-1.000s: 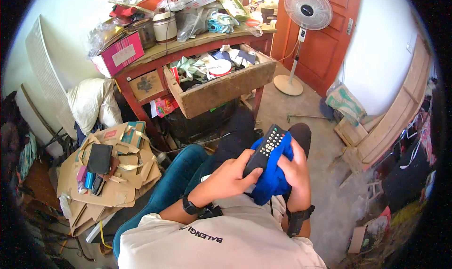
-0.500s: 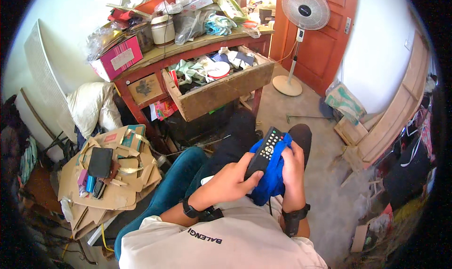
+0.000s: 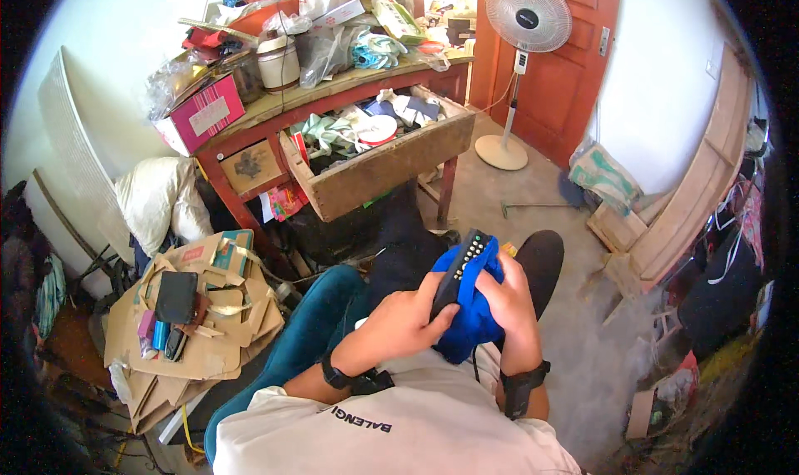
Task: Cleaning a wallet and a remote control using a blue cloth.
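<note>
A black remote control (image 3: pixel 454 279) with rows of pale buttons is gripped near its lower end by my left hand (image 3: pixel 404 319), thumb along its side. My right hand (image 3: pixel 504 296) presses a bright blue cloth (image 3: pixel 466 335) against the remote, its fingers bent into the folds. The cloth wraps behind the remote and covers part of its button face. Both hands are above my lap, close together. Part of the right fingertips is hidden in the cloth.
An open wooden drawer (image 3: pixel 391 169) full of cloths juts from the cluttered desk ahead. Left of my teal chair (image 3: pixel 275 367), flattened cardboard (image 3: pixel 225 354) bears a black wallet-like item (image 3: pixel 177 297) and small objects. A standing fan (image 3: pixel 528 16) is by the red door (image 3: pixel 574 67).
The remote has turned, so less of its button face shows. My right hand has shifted left over the cloth, fingers now across it beside the remote. The view has moved slightly.
</note>
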A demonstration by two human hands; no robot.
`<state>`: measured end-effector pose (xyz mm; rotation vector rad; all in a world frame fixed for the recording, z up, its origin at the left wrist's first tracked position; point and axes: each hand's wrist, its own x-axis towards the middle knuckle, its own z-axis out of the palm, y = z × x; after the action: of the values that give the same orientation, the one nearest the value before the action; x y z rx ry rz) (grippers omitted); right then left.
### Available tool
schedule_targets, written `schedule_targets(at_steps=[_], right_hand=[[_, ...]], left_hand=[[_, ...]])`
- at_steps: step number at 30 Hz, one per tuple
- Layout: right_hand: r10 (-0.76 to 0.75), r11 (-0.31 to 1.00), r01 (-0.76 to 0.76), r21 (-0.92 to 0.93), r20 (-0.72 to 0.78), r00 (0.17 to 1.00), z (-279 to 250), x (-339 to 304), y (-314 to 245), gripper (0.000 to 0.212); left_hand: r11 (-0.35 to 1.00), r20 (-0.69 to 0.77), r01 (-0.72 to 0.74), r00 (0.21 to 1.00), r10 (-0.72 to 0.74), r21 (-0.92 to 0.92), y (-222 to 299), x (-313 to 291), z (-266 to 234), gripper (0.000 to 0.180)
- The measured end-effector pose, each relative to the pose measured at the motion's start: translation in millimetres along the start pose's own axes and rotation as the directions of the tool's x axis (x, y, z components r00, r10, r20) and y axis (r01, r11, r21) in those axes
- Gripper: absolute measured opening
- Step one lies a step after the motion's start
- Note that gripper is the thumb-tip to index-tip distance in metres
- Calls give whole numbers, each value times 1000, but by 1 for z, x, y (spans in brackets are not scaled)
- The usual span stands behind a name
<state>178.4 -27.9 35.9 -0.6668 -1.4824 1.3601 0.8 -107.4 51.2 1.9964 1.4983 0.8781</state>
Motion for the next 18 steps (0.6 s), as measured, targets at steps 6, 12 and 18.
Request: schedule_targets(at_steps=[6, 12, 18], right_hand=[[39, 999, -39, -38, -6, 999, -4, -1, -1, 26], [77, 980, -55, 192, -112, 991, -10, 3, 12, 30], [38, 978, 9, 209, -222, 974, -22, 3, 16, 31]], left_hand=[[982, 57, 26, 998, -16, -186, -1, -1, -3, 38], [944, 68, 54, 997, -33, -325, -1, -1, -3, 31], [918, 78, 64, 996, -36, -392, 4, -2, -3, 30]])
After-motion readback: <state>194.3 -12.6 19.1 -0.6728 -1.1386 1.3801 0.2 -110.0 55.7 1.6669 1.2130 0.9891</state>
